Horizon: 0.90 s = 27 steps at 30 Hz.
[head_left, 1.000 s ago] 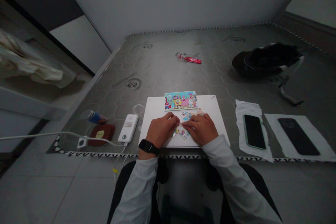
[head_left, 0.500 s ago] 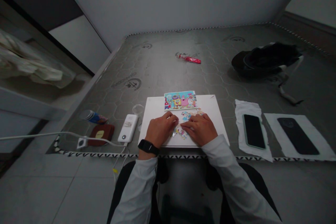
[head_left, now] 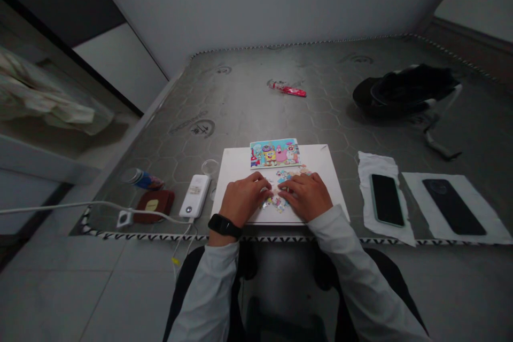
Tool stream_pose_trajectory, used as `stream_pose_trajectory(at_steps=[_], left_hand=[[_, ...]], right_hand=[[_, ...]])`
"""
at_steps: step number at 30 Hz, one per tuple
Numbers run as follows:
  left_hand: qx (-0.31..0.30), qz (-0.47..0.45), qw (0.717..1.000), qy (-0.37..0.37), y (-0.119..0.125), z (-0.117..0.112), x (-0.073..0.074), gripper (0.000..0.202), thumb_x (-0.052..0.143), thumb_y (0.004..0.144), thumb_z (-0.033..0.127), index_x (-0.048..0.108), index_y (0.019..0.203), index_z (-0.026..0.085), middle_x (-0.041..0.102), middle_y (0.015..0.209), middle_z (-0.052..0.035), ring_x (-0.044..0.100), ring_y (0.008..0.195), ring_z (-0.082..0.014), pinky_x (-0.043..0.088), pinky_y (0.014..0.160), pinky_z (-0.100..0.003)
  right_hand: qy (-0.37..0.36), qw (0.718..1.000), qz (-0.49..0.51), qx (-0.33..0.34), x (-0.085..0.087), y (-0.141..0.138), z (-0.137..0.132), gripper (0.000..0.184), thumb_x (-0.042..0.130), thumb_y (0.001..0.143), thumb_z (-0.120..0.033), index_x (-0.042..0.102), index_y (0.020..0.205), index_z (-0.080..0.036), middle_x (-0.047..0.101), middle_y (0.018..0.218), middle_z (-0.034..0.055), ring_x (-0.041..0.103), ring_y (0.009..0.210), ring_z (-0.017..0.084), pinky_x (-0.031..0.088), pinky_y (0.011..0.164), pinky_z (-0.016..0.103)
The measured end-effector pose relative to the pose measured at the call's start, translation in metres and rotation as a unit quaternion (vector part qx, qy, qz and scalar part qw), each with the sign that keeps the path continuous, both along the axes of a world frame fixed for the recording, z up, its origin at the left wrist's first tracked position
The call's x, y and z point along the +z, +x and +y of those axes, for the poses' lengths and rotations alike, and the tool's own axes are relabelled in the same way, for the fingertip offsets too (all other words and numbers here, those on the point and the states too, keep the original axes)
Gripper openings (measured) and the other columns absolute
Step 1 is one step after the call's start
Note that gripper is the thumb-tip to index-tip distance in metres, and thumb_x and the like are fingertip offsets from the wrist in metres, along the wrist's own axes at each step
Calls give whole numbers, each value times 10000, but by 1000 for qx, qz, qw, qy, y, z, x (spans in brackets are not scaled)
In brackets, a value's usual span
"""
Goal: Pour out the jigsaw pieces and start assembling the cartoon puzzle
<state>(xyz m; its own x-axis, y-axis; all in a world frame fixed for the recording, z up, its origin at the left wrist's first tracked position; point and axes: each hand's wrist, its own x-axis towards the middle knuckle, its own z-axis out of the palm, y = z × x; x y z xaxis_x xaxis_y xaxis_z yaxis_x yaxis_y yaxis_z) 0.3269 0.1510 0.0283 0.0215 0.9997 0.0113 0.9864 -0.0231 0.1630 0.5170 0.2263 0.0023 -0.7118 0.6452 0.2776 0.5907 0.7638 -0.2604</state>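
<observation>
My left hand (head_left: 243, 197), black band (head_left: 224, 225) on the wrist, and right hand (head_left: 306, 196) both lie palm down on the white board (head_left: 236, 168), fingers curled, tips nearly meeting over the loose puzzle pieces (head_left: 276, 203); can't tell whether either pinches a piece or just presses on them. Pieces are small, flat, glossy card, irregular outlines, scattered with no common heading, on the near middle of the board. Board is a matte white rectangle, long axis left-right, near edge at the mattress (head_left: 240, 96) rim. Just beyond my fingers lies the reference picture (head_left: 274, 153), a flat cartoon print, long axis left-right, top edge pointing away from me, overlapping the board's far edge. Left of the board: white power bank (head_left: 195, 196), rounded slab, long axis pointing away, cable attached. Right: two dark phones (head_left: 386, 199), each on a white cloth, both lengthwise away from me. Mattress is grey, hexagon quilted. Further out a red wrapper (head_left: 287, 88), then black fabric heap (head_left: 404, 91) far right.
</observation>
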Motion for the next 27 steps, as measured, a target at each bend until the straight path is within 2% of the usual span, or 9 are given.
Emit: stream_pose_trajectory(at_steps=[5, 11, 18, 27], left_hand=[[5, 1, 1000, -5, 2, 1, 2, 155, 639, 935, 394, 752, 1015, 322, 732, 1098, 19, 712, 826, -197, 420, 580, -287], [16, 4, 1000, -18, 5, 3, 3, 167, 627, 942, 397, 715, 1035, 290, 716, 1119, 7, 702, 816, -191, 425, 579, -289], [-3, -3, 1000, -14, 4, 2, 5, 172, 609, 956, 407, 695, 1002, 266, 739, 1007, 9, 688, 793, -185, 367, 569, -277], [-24, 0, 1000, 4, 5, 2, 6, 128, 609, 961, 346, 710, 961, 269, 758, 992, 23, 684, 769, -166, 307, 547, -274]], right_hand=[[5, 1000, 1, -1, -1, 0, 1, 108, 727, 891, -340, 761, 965, -269, 765, 905, 7, 630, 861, 198, 282, 803, 362], [-6, 1000, -3, -3, 0, -1, 0, 109, 723, 895, -344, 758, 961, -265, 768, 908, 12, 629, 870, 199, 279, 803, 362], [-12, 1000, -3, -4, 0, -1, 1, 114, 733, 887, -347, 762, 961, -265, 770, 914, 17, 634, 863, 206, 281, 798, 361], [3, 1000, 15, 0, -5, 1, 3, 115, 730, 890, -361, 756, 946, -265, 768, 895, 12, 636, 853, 204, 289, 794, 367]])
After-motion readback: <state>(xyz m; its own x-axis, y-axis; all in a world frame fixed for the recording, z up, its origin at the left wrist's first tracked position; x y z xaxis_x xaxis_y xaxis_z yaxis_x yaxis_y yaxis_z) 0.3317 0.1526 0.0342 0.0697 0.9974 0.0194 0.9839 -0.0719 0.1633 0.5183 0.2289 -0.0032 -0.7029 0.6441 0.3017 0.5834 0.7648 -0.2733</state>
